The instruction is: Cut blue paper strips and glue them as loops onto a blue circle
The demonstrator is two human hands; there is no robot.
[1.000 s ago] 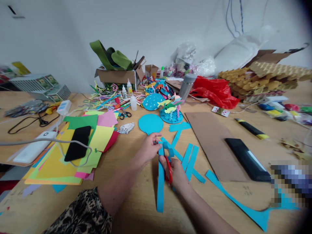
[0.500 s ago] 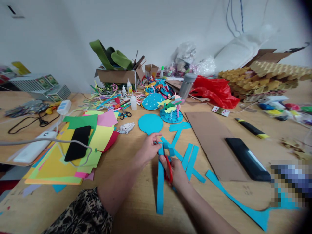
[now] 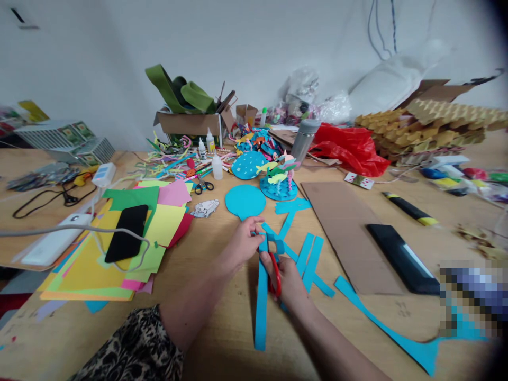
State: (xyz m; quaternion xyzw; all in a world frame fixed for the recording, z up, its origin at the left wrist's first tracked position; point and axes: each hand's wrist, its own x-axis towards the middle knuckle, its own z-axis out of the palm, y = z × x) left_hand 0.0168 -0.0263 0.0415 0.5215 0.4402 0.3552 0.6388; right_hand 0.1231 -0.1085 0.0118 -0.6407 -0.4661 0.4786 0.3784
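The left hand pinches the top of a long blue strip between thumb and fingertips, above the table. The right hand has its fingers curled round the red scissors; I can't tell how wide the blades stand. For a clean edge, I'd say hold the strip taut, take short snips, and guide the curled offcut clear of the blades.
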